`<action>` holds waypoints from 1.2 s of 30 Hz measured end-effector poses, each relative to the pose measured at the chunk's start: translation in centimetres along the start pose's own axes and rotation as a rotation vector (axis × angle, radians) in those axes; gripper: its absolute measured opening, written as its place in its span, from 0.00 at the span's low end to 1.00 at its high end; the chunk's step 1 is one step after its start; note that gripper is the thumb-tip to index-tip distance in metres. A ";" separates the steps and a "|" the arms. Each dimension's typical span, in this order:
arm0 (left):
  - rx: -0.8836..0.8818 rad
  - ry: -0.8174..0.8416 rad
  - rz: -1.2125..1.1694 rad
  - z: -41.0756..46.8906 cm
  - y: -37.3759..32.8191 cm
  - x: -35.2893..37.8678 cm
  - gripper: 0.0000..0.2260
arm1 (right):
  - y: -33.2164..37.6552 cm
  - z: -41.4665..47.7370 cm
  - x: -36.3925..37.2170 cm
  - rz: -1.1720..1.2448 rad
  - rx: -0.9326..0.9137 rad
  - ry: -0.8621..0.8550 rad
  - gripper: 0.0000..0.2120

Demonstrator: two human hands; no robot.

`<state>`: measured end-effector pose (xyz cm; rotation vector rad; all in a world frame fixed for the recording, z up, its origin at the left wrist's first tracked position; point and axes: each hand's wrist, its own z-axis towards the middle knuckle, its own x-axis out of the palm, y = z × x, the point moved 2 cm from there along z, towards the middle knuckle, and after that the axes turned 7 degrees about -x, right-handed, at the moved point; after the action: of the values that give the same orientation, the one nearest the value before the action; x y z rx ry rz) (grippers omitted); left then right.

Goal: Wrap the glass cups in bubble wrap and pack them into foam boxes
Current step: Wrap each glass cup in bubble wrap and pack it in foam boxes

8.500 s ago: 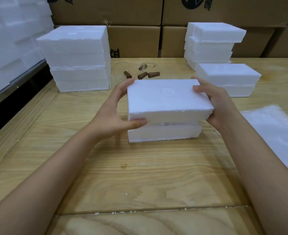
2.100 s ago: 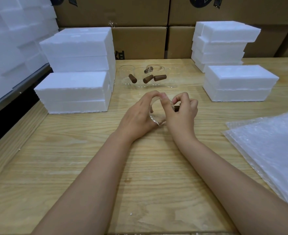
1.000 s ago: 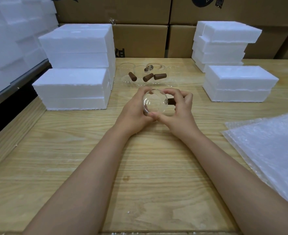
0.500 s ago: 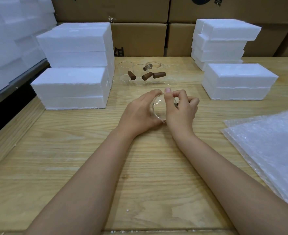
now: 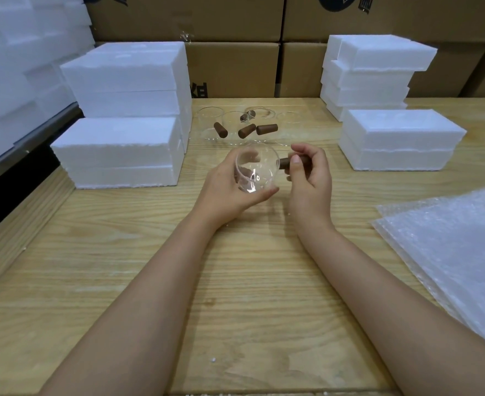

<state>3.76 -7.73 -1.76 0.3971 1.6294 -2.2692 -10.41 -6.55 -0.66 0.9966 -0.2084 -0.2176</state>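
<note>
I hold a clear glass cup [image 5: 257, 167] with a brown wooden handle [image 5: 285, 162] above the middle of the table. My left hand [image 5: 229, 190] cups the glass body from the left and below. My right hand [image 5: 309, 175] grips the handle, thumb on top. The cup's mouth is tilted toward me. Several more glass cups [image 5: 235, 127] with brown handles lie at the back of the table. A stack of bubble wrap sheets [image 5: 458, 247] lies at the right. Closed foam boxes sit at the left [image 5: 118, 150] and right [image 5: 398, 138].
A taller pile of foam boxes [image 5: 127, 78] stands behind the left box, and another pile [image 5: 369, 70] at the back right. Cardboard cartons [image 5: 235, 67] line the far edge. More white foam [image 5: 15, 67] is stacked off the table's left side. Small foam crumbs dot the wood.
A foam box that I held earlier now sits at the left. Since half a second ago my right hand has moved from the cup's rim to its handle, and the cup has turned its mouth toward me.
</note>
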 end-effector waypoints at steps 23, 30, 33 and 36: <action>0.177 0.002 0.103 0.0 -0.3 0.0 0.40 | -0.9 0.6 -0.8 0.200 0.365 -0.156 0.13; 0.179 -0.033 0.092 0.0 -0.6 0.1 0.33 | -0.9 0.3 -0.3 0.114 0.302 -0.131 0.13; 0.189 -0.053 0.088 0.0 -0.5 0.1 0.32 | -0.6 0.0 0.4 0.118 0.263 -0.050 0.16; 0.218 -0.061 0.095 0.0 -0.5 0.2 0.31 | -0.6 -0.1 0.6 0.070 0.254 0.008 0.20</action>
<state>3.33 -7.57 -1.42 0.4429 1.3099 -2.3688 -9.82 -6.93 -1.20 1.2400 -0.2675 -0.1251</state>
